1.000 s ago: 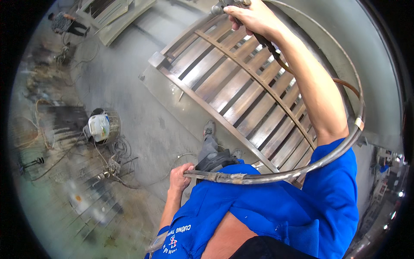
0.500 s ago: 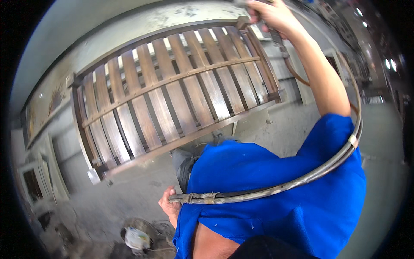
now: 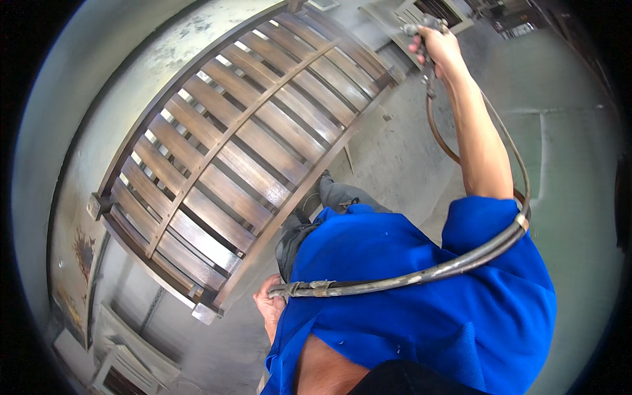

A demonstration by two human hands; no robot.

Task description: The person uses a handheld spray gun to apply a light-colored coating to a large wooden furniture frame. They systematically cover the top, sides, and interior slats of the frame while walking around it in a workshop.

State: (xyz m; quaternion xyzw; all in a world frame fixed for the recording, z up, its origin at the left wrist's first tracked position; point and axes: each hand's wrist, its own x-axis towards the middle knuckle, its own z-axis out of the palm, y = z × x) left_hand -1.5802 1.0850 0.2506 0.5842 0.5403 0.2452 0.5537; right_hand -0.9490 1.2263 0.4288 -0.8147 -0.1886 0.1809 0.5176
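Up at the right, my right hand (image 3: pixel 441 52) is wrapped round the handle of a metal spray gun (image 3: pixel 421 27). A thin hose (image 3: pixel 434 128) drops from the gun and loops back beside my arm. My left hand (image 3: pixel 268 303) is closed round the ends of a bundle of taped hoses (image 3: pixel 408 278), which runs across my blue shirt toward my right arm. Ahead and to the left is a brown slatted wooden frame (image 3: pixel 263 125), with a narrow strip crossing its slats and square blocks at its corners. My right hand is beyond the frame's right end, apart from it.
A pale, stained wall or panel (image 3: pixel 148 82) curves behind the frame. Grey floor (image 3: pixel 408 151) lies to the right of the frame and a greenish surface (image 3: pixel 553 164) farther right. A white louvred piece (image 3: pixel 125 372) stands at the lower left, with another louvred piece (image 3: pixel 421 13) behind the gun.
The view has turned, so the slatted frame appears more tilted and farther left. My right hand with the spray gun sits lower in view, now fully visible. My left hand still grips the hoses.
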